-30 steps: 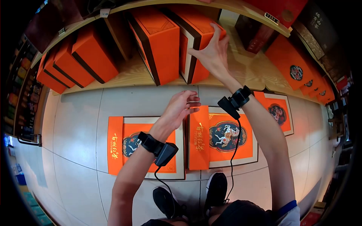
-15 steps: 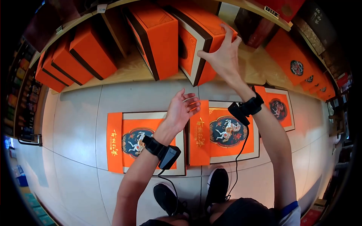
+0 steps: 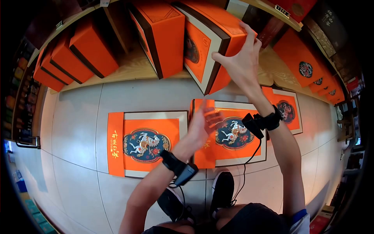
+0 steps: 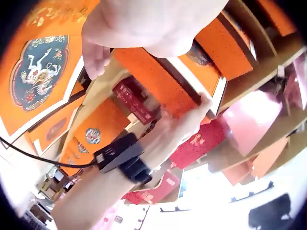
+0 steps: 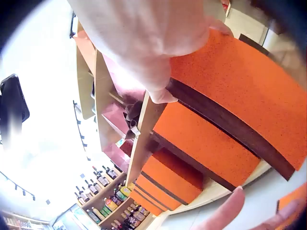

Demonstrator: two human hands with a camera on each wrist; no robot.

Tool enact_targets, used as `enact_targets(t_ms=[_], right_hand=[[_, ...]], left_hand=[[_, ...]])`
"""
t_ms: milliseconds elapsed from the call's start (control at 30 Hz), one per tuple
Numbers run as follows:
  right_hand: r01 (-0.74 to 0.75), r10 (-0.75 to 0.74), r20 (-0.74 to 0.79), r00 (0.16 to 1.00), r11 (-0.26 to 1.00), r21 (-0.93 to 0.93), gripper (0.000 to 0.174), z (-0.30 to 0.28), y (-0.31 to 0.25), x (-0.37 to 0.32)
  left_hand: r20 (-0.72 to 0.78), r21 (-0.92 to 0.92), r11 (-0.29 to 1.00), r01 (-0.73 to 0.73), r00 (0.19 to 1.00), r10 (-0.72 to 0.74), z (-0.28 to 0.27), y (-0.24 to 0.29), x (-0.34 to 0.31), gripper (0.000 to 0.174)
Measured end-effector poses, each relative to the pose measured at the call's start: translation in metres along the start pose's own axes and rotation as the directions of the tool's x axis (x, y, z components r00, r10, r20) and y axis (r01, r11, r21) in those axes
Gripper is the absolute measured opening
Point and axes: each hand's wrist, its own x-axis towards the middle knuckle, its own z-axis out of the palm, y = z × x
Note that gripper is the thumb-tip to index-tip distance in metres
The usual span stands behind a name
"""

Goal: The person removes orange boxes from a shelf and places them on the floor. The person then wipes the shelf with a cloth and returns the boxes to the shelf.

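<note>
My right hand [image 3: 244, 64] grips a large orange gift box [image 3: 219, 80] by its narrow side, thumb at the dark brown edge and fingers over the far edge. The box stands upright, tilted, its near lower corner jutting past the shelf front. Its cream-bordered face with a dark medallion is turned to the left. My left hand [image 3: 200, 126] hangs in the air below that corner, fingers loosely spread and holding nothing. Under it on the floor lies an orange box [image 3: 239, 156] with a white horse emblem. The right wrist view shows the gripped box's orange side [image 5: 244, 81] up close.
Another upright orange box [image 3: 167, 46] stands just left on the wooden shelf [image 3: 136, 72]. Several more orange boxes [image 3: 93, 50] lean further left, others [image 3: 290, 58] at right. Two flat boxes lie on the tiles, one left [image 3: 130, 165] and one right [image 3: 293, 119].
My right hand has drawn the upright box forward and to the right, turning its face more into view. My left hand has moved right and down, over the middle floor box.
</note>
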Motion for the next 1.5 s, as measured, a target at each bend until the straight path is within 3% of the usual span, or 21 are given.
enact_targets(t_ms=[133,233,300,333,433,600,667,833,900,1067,1100,1167,1233,1500], right_hand=[[0.038,-0.039,-0.016,0.999,0.999,-0.028,0.103,-0.005,0.005,-0.009],[0.07,-0.071,-0.014,0.997,0.997,-0.038,0.101,-0.012,0.007,-0.012],[0.202,-0.204,-0.064,0.977,0.979,-0.032,0.101,-0.015,0.007,-0.01],[0.115,-0.115,-0.029,0.993,0.993,-0.004,0.101,-0.02,0.002,-0.011],[0.065,-0.065,-0.019,0.998,0.998,0.004,0.1,-0.029,-0.008,-0.014],[0.104,-0.104,-0.032,0.994,0.995,-0.01,0.099,-0.037,-0.011,-0.018],[0.123,-0.124,-0.036,0.992,0.992,-0.031,0.098,-0.042,-0.01,-0.018],[0.084,-0.084,0.0,0.996,0.996,0.022,0.093,-0.06,-0.011,-0.021],[0.05,-0.051,0.013,0.999,0.998,0.029,0.092,-0.067,-0.013,-0.022],[-0.01,0.01,0.026,1.0,1.0,0.002,0.09,-0.079,-0.009,-0.025],[-0.007,0.005,0.027,1.0,0.998,0.054,0.089,-0.081,-0.006,-0.024],[-0.01,0.007,0.027,1.0,0.994,0.105,0.087,-0.084,-0.003,-0.026],[-0.112,0.088,0.083,0.993,0.933,0.341,0.084,-0.087,-0.005,-0.027],[-0.121,0.106,0.069,0.992,0.95,0.289,0.084,-0.105,0.01,-0.031]], left_hand=[[0.136,0.077,0.995,0.066,0.988,-0.076,0.009,-0.034,-0.012,0.079],[0.124,0.069,0.997,0.039,0.991,-0.048,0.007,-0.037,-0.011,0.082],[0.115,0.043,0.999,0.02,0.993,-0.025,0.002,-0.033,-0.006,0.084],[0.104,0.025,1.0,0.004,0.995,-0.007,0.0,-0.032,-0.003,0.086],[0.141,-0.058,0.998,-0.012,0.99,0.02,-0.008,-0.035,0.006,0.09],[0.113,-0.205,0.976,0.077,0.992,-0.054,-0.012,-0.027,0.045,0.097],[0.299,-0.209,0.976,0.054,0.954,0.012,-0.019,-0.019,0.057,0.104],[0.34,-0.317,0.948,0.028,0.937,0.086,0.001,0.009,0.067,0.101],[0.49,-0.433,0.899,0.071,0.855,0.169,0.0,0.013,0.08,0.096],[0.404,-0.477,0.876,-0.065,0.869,0.285,0.01,0.008,0.105,0.092],[0.383,-0.449,0.885,-0.127,0.867,0.318,0.008,0.005,0.112,0.091],[0.383,-0.465,0.879,-0.105,0.871,0.307,0.002,0.002,0.125,0.09],[0.382,-0.477,0.875,-0.085,0.876,0.294,0.002,0.005,0.128,0.089],[0.311,-0.401,0.885,-0.238,0.873,0.376,0.004,0.019,0.134,0.088]])
